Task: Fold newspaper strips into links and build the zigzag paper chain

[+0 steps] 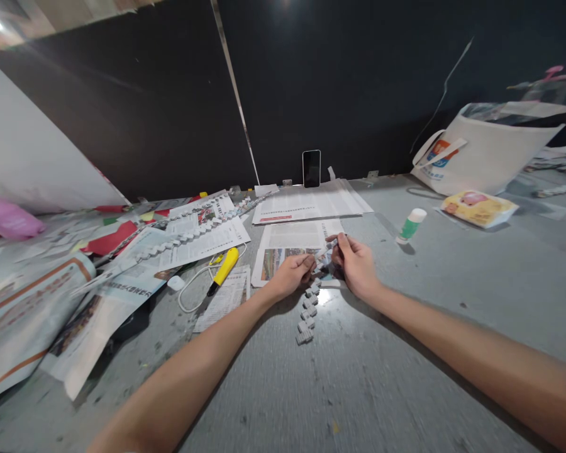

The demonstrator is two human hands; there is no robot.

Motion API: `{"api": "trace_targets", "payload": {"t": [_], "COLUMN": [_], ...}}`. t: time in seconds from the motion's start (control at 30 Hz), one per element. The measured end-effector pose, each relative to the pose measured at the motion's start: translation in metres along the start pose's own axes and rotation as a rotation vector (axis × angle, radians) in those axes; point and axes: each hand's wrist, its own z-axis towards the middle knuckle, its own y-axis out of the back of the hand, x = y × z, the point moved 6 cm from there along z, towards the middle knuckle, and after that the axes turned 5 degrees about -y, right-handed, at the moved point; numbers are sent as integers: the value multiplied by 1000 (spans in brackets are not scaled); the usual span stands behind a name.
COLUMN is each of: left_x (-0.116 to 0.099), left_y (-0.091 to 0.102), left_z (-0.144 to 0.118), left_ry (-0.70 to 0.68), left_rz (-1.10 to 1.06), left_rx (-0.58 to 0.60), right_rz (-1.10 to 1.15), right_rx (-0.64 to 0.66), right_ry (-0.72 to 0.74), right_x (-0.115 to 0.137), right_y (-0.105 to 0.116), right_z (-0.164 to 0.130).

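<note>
A zigzag chain of folded paper (307, 311) hangs down from my hands and trails onto the grey table. My left hand (294, 274) pinches the chain near its upper end. To the right, my right hand (355, 261) is closed on a small folded paper strip (331, 245) at the chain's top; its exact fold is too small to make out. Under and behind both hands lies a newspaper sheet (283, 251) with a colour picture.
A glue stick (411, 226) stands right of my hands. On the left are a yellow-handled cutter (224, 270), a white cable (185, 301), and longer paper chains (183, 239) on newspapers. Behind are a newspaper stack (306, 204), a phone (311, 168) and a white bag (490, 148).
</note>
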Motion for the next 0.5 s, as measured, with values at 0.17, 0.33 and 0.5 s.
{"api": "trace_targets", "payload": {"t": [0.17,0.33,0.5], "left_x": [-4,-12,-15], "left_y": [2,-1,-2], "left_z": [-1,-3,-3], "left_ry": [-48,-86,-71], "left_rz": [101,246,277], "left_rx": [-10,6,18], "right_rz": [-285,-391,-23], "right_rx": [153,119,-17], "right_ry": [-6,15,-77], "right_x": [11,11,-3], "right_y": [-16,-13,1], "right_z": [-9,-9,-1]}}
